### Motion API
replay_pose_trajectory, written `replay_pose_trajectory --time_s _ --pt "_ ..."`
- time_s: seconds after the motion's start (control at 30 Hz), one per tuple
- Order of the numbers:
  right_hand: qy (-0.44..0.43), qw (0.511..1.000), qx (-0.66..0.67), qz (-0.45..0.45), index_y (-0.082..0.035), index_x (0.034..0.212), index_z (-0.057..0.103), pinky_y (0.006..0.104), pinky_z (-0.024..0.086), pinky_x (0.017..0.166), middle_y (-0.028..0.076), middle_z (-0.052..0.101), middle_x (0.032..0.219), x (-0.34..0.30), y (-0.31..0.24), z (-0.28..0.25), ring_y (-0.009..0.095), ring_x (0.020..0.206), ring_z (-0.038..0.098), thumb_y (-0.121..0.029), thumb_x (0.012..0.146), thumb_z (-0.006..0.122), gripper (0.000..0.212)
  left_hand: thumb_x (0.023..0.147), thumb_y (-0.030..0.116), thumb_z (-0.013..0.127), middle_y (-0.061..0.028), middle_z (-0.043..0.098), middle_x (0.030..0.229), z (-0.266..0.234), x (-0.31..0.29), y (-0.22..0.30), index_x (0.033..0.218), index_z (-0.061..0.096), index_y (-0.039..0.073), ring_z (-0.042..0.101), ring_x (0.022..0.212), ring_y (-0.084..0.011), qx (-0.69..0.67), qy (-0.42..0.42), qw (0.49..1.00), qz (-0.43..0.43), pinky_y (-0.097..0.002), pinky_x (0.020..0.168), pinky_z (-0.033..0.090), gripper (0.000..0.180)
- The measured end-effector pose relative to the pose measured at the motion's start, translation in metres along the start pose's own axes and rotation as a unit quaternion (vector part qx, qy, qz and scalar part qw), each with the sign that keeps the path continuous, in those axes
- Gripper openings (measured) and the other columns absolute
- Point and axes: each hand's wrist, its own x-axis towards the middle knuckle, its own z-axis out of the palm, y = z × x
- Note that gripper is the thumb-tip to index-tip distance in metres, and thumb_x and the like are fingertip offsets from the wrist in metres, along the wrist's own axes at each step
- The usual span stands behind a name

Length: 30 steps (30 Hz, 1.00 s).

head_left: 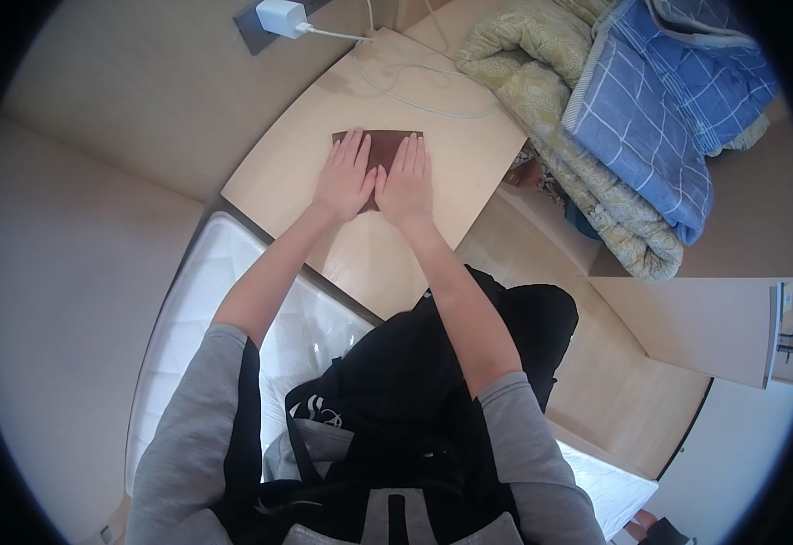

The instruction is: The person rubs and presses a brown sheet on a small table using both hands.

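A flat, dark brown sheet (384,154), perhaps paper, lies on the pale wooden desk top (296,154). Over its left part my left hand (344,177) rests flat, fingers stretched out toward the far edge. My right hand (405,182) lies the same way on the right part, with its fingers straight. The two thumbs come close together near the middle of the sheet. Between the hands a strip of brown shows; much of the rest is hidden under the palms and fingers.
A white charger (282,18) sits in a wall socket at the back left, its cable (414,102) trailing over the desk. Folded quilts, one beige (542,82) and one blue checked (642,118), are piled at right. A white mattress (205,272) borders the desk's near left side.
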Motion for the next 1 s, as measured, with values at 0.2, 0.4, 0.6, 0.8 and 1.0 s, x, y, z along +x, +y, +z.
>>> replay_pose_trajectory --time_s 0.2,0.4,0.6,0.8,1.0 --pt "0.011 1.000 0.015 0.001 0.015 0.136 0.029 0.0452 0.016 0.114 0.028 0.028 0.145 -0.022 -0.004 -0.011 0.036 0.139 0.021 -0.029 0.092 0.039 0.063 0.093 0.027 0.037 -0.0242 0.023 0.148 -0.006 -0.020 0.016 0.140 0.026 -0.008 0.018 0.140 -0.0343 -0.010 -0.008 1.000 -0.011 -0.0451 0.115 0.015 0.059" --pt "0.020 0.998 0.052 -0.004 0.016 0.135 0.030 0.0468 0.021 0.113 0.029 0.030 0.143 -0.068 -0.010 -0.032 0.038 0.137 0.025 -0.026 0.092 0.044 0.062 0.093 0.025 0.039 -0.0285 0.022 0.147 -0.016 -0.066 0.045 0.140 0.024 -0.010 0.018 0.139 -0.0394 -0.038 -0.020 0.999 -0.009 -0.0487 0.114 0.015 0.060" --pt "-0.041 0.997 0.071 -0.010 0.014 0.137 0.027 0.0443 0.018 0.114 0.028 0.026 0.145 -0.125 -0.024 -0.059 0.037 0.139 0.022 -0.030 0.090 0.045 0.067 0.091 0.028 0.044 -0.0276 0.023 0.146 -0.035 -0.123 0.064 0.138 0.027 -0.010 0.018 0.139 -0.0382 -0.036 -0.053 0.998 0.016 -0.0487 0.114 0.015 0.063" --pt "-0.065 0.997 0.034 0.015 0.013 0.138 0.026 0.0430 0.017 0.114 0.026 0.024 0.148 -0.124 -0.025 -0.057 0.035 0.140 0.020 -0.030 0.090 0.044 0.067 0.091 0.025 0.043 -0.0274 0.020 0.148 -0.037 -0.115 0.065 0.140 0.024 -0.009 0.017 0.140 -0.0376 -0.026 -0.074 0.996 0.040 -0.0460 0.114 0.015 0.063" --pt "-0.007 1.000 0.018 0.023 0.013 0.138 0.027 0.0437 0.017 0.114 0.026 0.026 0.147 -0.083 -0.010 -0.037 0.034 0.140 0.021 -0.030 0.090 0.042 0.067 0.091 0.027 0.039 -0.0256 0.020 0.148 -0.026 -0.065 0.046 0.140 0.025 -0.009 0.017 0.140 -0.0351 -0.004 -0.064 0.996 0.064 -0.0439 0.115 0.014 0.061"
